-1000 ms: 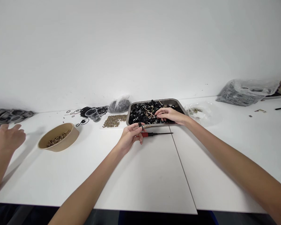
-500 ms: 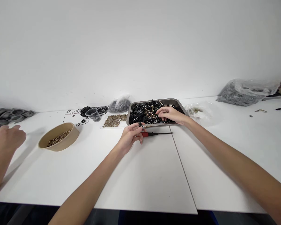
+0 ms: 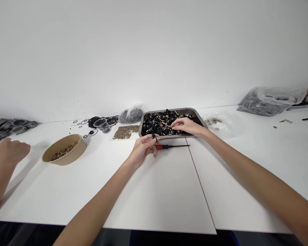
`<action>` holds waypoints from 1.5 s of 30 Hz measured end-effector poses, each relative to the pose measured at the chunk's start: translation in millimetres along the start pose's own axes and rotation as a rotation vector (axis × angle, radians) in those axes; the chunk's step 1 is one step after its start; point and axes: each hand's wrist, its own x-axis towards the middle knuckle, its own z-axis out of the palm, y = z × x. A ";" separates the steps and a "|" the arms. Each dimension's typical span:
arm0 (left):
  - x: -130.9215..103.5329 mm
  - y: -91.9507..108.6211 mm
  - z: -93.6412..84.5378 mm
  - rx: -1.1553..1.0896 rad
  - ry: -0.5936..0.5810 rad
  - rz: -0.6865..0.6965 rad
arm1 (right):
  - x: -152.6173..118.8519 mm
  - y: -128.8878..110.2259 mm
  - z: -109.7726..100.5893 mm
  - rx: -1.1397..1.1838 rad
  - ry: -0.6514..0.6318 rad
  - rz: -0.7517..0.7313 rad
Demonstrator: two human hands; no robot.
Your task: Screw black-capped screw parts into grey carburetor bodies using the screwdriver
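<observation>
My left hand [image 3: 143, 149] is closed, pinching a small black part with a thin brass-coloured pin [image 3: 155, 137] between thumb and fingertips. Beside its lower fingers a screwdriver with a red handle [image 3: 159, 147] points right; I cannot tell whether those fingers grip it or only cover its end. My right hand [image 3: 185, 125] reaches over the metal tray [image 3: 199, 119], fingertips pressed together among its contents. Whatever sits between them is too small to make out. Heaped in the tray are black parts [image 3: 154, 124], some with brass-coloured pins.
Left of the tray are a white plate of brass-coloured pieces [image 3: 125, 132], a clear cup [image 3: 102, 125], black rings [image 3: 92, 132] and a tan bowl [image 3: 64, 149]. Another person's hand [image 3: 11, 150] is at far left. Plastic bags [image 3: 267, 100] lie right. A seam crosses the table.
My right hand's fingers have drawn together and dipped slightly into the black parts. My left hand stays in place. The other person's hand has shifted slightly right.
</observation>
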 end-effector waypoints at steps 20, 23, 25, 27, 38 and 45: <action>-0.7 0.8 0.8 -0.002 0.005 -0.004 | 1.1 1.3 0.4 -0.033 -0.003 0.005; -0.7 0.3 0.6 0.004 0.003 -0.004 | 0.8 0.6 0.5 -0.032 0.003 0.009; -0.7 0.2 0.7 0.006 0.004 -0.005 | 0.6 0.2 0.3 -0.035 0.000 0.006; -0.6 0.2 0.8 0.005 0.005 -0.005 | 0.6 0.2 -0.1 -0.042 -0.007 0.004; -0.1 0.3 0.9 0.003 0.002 -0.001 | -1.3 -5.2 2.2 -0.045 0.021 0.020; -0.8 0.5 0.1 0.005 -0.002 0.002 | -3.7 -8.7 2.9 -0.018 0.019 0.040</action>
